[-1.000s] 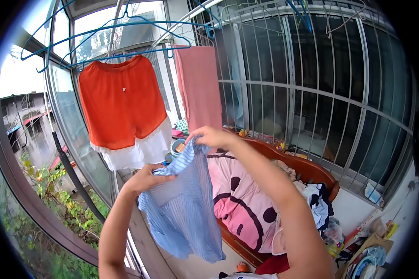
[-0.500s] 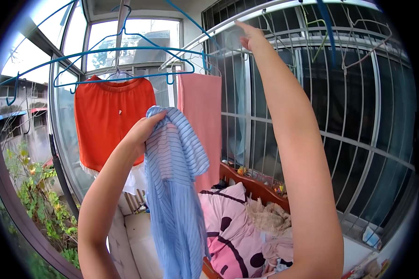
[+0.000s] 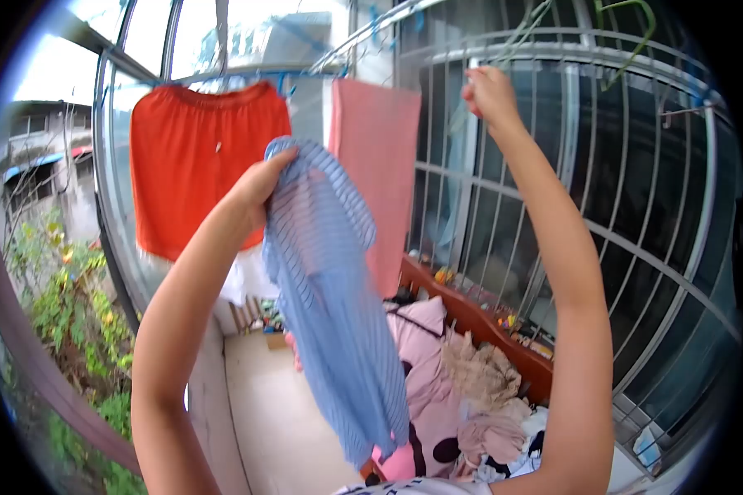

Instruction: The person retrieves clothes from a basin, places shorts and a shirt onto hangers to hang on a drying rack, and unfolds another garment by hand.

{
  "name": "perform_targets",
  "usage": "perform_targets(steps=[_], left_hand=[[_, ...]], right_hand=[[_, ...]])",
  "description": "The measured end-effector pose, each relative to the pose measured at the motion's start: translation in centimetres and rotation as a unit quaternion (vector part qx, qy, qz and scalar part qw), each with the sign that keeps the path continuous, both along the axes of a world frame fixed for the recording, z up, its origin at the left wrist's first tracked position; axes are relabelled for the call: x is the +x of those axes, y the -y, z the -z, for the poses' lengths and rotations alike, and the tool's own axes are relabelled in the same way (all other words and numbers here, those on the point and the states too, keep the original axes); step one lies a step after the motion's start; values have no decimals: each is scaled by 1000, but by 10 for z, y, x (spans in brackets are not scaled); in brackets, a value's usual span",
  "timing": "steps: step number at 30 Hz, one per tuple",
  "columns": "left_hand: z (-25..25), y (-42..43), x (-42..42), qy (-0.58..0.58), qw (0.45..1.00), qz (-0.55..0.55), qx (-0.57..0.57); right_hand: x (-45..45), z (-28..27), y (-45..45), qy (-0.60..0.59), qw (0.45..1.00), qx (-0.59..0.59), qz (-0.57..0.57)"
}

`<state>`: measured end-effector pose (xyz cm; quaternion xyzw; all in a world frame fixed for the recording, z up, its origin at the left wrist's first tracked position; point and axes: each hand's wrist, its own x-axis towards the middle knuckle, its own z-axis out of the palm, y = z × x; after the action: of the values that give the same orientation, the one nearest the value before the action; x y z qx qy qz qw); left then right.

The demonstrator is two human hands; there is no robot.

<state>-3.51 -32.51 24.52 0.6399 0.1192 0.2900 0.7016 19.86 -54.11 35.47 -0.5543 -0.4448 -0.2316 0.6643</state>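
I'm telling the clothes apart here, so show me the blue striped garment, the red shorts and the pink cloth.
Blue striped garment [image 3: 330, 301], head view: middle of hanging fabric.
Red shorts [image 3: 200, 165], head view: middle of red fabric.
Pink cloth [image 3: 384, 177], head view: middle of visible side.

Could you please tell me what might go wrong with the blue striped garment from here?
The blue striped garment hangs from the left hand alone, so it could slip toward the floor; the right hand, raised away from it, might not catch it. Its lower end overlaps the bedding in view and might brush it.
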Motion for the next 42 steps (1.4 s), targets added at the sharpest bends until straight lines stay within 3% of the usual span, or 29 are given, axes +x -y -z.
perform_targets(steps=[2, 5, 6, 7, 8, 9, 11, 12, 13, 15, 16, 19, 20, 22, 24, 25, 28, 31, 37, 40, 41, 42], left_hand=[[9, -2, -5, -6, 999, -48, 25], [36, -32, -29, -51, 964, -142, 220], [57, -37, -26, -187, 885, -254, 342], [86, -43, -18, -314, 760, -342, 455], [126, -48, -20, -309, 741, -261, 536], [139, -59, -22, -375, 785, -181, 459], [144, -73, -32, -221, 928, -191, 230], [154, -88, -30, -197, 929, -228, 215], [158, -95, -32, -131, 978, -148, 69], [164, -101, -39, -140, 983, -103, 58], [168, -97, -45, -152, 982, -99, 55], [178, -84, -59, -218, 892, -62, 392], [191, -90, -60, -191, 871, -75, 447], [197, -78, -76, -207, 847, -91, 481], [219, -88, -86, -252, 769, -163, 565], [222, -75, -96, -259, 769, -159, 562], [234, -58, -118, -354, 654, -159, 649], [241, -56, -136, -402, 619, -125, 663], [263, -47, -161, -417, 688, -3, 594], [247, -7, -175, -355, 774, 60, 521], [243, 4, -176, -372, 733, 31, 569], [254, -3, -176, -270, 708, 0, 652]], right_hand=[[-23, 72, 15, -9, 999, -14, -36], [-51, 171, 47, -47, 990, -133, 23], [-56, 203, 55, -22, 980, -188, 59], [-61, 232, 63, 6, 966, -240, 93], [-71, 256, 69, 35, 963, -256, 78], [-81, 275, 76, 66, 959, -266, 64], [-92, 300, 92, 30, 940, -314, 130], [-97, 304, 101, 21, 934, -319, 159], [-104, 300, 108, 18, 938, -305, 163], [-123, 288, 121, 31, 930, -310, 194], [-130, 285, 127, 58, 930, -319, 176], [-146, 290, 139, 68, 918, -366, 137], [-151, 294, 138, 127, 911, -376, 115], [-161, 307, 128, 212, 904, -361, 81], [-162, 334, 116, 245, 897, -360, 82], [-165, 346, 110, 265, 891, -357, 92], [-179, 369, 91, 241, 894, -368, 91], [-198, 377, 78, 194, 910, -363, 55], [-198, 398, 57, 197, 903, -381, 35], [-198, 404, 40, 239, 906, -349, -3], [-194, 402, 35, 244, 906, -347, -6], [-191, 400, 30, 240, 911, -336, -21]])
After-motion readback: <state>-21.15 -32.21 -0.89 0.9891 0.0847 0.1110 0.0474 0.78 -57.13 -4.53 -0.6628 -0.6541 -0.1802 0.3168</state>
